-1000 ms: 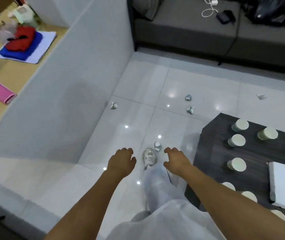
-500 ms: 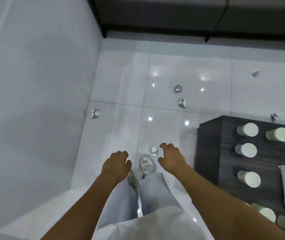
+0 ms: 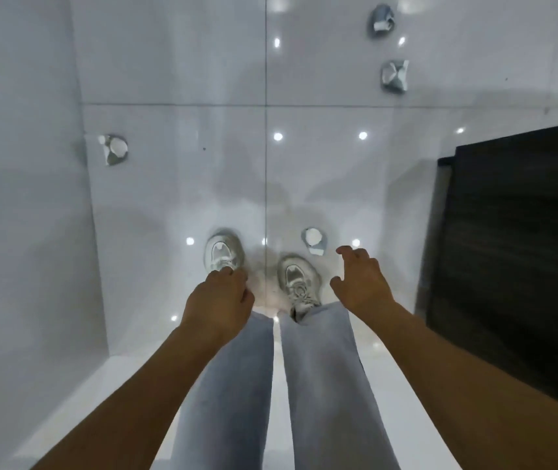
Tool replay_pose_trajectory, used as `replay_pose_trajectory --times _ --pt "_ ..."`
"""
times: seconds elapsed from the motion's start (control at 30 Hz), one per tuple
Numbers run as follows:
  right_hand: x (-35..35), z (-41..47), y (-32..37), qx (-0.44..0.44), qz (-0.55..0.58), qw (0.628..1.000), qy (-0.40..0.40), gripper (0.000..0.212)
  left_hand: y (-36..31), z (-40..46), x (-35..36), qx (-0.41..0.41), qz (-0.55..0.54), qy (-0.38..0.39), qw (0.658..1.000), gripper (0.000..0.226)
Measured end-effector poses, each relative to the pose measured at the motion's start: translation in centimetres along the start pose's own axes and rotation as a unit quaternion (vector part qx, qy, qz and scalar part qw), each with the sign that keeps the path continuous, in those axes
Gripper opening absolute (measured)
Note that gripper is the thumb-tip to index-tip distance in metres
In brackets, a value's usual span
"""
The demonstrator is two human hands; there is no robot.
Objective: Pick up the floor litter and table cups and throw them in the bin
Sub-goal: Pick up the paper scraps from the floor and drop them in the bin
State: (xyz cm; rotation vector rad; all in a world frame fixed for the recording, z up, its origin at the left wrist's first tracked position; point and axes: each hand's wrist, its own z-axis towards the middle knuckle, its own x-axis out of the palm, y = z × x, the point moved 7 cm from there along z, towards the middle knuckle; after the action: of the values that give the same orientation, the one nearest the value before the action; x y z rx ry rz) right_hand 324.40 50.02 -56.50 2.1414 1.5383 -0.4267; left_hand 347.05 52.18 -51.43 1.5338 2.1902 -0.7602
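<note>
A crumpled cup (image 3: pixel 313 240) lies on the white tiled floor just ahead of my right shoe. My right hand (image 3: pixel 360 278) hangs above and slightly right of it, fingers loosely curled and spread, holding nothing. My left hand (image 3: pixel 220 301) hovers over my left shoe with relaxed, curled fingers, also empty. Another crushed cup (image 3: pixel 114 149) rests at the foot of the left wall. Two more crumpled cups (image 3: pixel 394 75) (image 3: pixel 380 20) lie farther ahead on the right. No bin is in view.
A dark wooden table (image 3: pixel 514 252) fills the right side, its corner close to my right arm. A pale wall (image 3: pixel 20 198) runs along the left. My two white shoes (image 3: pixel 224 252) (image 3: pixel 297 279) stand on the glossy floor between them.
My view has tilted down and closer to the floor; the sofa and table cups have left the frame. Both hands have lowered, the right one nearing the cup by my shoe.
</note>
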Motion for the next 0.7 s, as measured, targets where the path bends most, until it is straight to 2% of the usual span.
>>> replay_pose_trajectory --times 0.2,0.4,0.57,0.7 --pt "10.1 14.4 -2.3 0.013 -0.008 1.000 -0.016 0.061 5.2 12.6 7.4 0.027 -0.003 -0.002 1.000 0.030" --pt "18.7 24.7 -4.2 0.052 0.013 0.996 -0.071 0.077 8.0 21.2 12.5 0.060 -0.038 -0.040 0.997 0.030" --pt "20.9 26.8 -4.9 0.085 0.045 0.981 -0.167 0.053 8.8 23.8 14.6 0.074 -0.079 -0.036 0.993 0.030" --pt "20.4 25.7 -2.4 0.046 0.070 0.984 -0.154 0.050 8.7 23.6 14.0 0.076 -0.082 -0.021 0.994 0.030"
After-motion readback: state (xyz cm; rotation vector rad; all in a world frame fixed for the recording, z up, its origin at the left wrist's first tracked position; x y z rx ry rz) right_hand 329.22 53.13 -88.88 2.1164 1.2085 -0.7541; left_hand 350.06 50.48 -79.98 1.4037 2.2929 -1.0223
